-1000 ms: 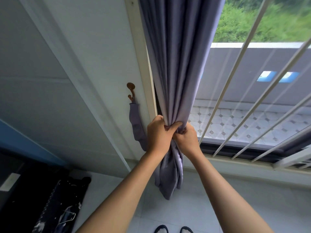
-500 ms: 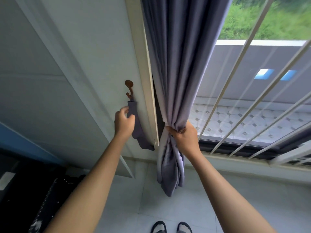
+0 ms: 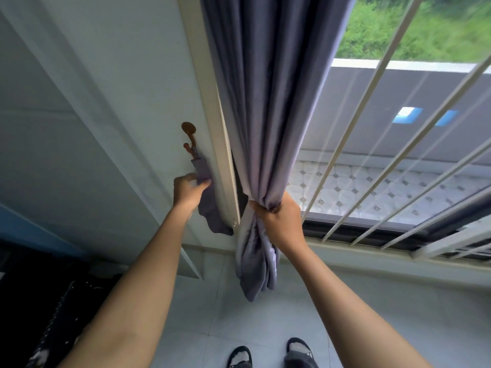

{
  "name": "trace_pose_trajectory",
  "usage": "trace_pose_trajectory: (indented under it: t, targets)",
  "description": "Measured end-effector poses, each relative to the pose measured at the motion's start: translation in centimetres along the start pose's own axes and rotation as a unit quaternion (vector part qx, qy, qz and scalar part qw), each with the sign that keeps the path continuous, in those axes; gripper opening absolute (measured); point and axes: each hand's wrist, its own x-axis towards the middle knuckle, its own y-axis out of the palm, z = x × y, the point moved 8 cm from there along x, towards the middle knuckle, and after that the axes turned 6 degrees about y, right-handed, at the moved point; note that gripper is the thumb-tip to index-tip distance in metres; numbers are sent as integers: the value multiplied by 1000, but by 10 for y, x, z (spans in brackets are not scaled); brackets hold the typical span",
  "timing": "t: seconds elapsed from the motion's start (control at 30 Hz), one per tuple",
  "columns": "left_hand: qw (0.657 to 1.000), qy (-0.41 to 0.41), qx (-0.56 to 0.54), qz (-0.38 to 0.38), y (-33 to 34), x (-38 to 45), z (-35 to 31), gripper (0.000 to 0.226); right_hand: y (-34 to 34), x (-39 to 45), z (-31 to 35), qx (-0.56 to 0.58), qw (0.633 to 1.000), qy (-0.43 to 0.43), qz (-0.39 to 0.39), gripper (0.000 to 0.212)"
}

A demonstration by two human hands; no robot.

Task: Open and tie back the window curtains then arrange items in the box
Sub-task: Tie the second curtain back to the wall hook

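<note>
A grey-purple curtain (image 3: 268, 96) hangs gathered at the left edge of the window. My right hand (image 3: 279, 216) squeezes the bunched fabric at about sill height, and the curtain's tail droops below my fist. A matching fabric tie-back (image 3: 206, 205) hangs from a brown wall hook (image 3: 189, 131) just left of the window frame. My left hand (image 3: 189, 191) pinches the upper part of this tie-back between thumb and fingers. The tie-back's lower end dangles free beside the frame.
White window bars (image 3: 372, 107) slant across the glass on the right. The cream window frame (image 3: 212, 115) runs between hook and curtain. A dark object (image 3: 53, 322) lies on the tiled floor at lower left. My feet in slippers (image 3: 268, 354) stand below.
My left hand let go of the curtain, moved left to the tie-back on the hook and gripped it. My right hand kept hold of the bunched curtain.
</note>
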Motion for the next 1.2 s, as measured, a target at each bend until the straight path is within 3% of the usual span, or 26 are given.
trace_pose_trajectory:
  t: [0.1, 0.27, 0.43, 0.6, 0.7, 0.87, 1.07, 1.13, 1.2]
  targets:
    - [999, -7, -8, 37, 2, -2, 8, 18, 3, 8, 0, 14, 1000, 8, 19, 15]
    - [997, -35, -72, 12, -5, -47, 20, 17, 4, 9, 5, 17, 998, 7, 57, 16]
    - [998, -13, -68, -4, -13, -112, 5, 35, 4, 7, 9, -56, 993, 17, 104, 23]
    - [985, -61, -159, -31, 0, -172, 4, 16, 6, 7, 14, -140, 980, -2, 145, 38]
    - [969, -84, -229, -37, 21, -200, 2, 14, 4, 8, 16, -146, 976, -5, 163, 40]
    - [910, -142, -380, -82, 50, -221, -11, 13, 7, 11, 13, -188, 964, -2, 187, 30]
    - [893, -180, -403, -85, 90, -234, -12, 22, 12, 18, 5, -177, 960, 24, 215, 24]
    - [897, -194, -386, -86, 97, -234, -9, 34, 16, 21, -5, -157, 959, 59, 230, 28]
    - [909, -183, -365, -84, 100, -230, -10, 27, 19, 24, -12, -146, 956, 83, 241, 29]
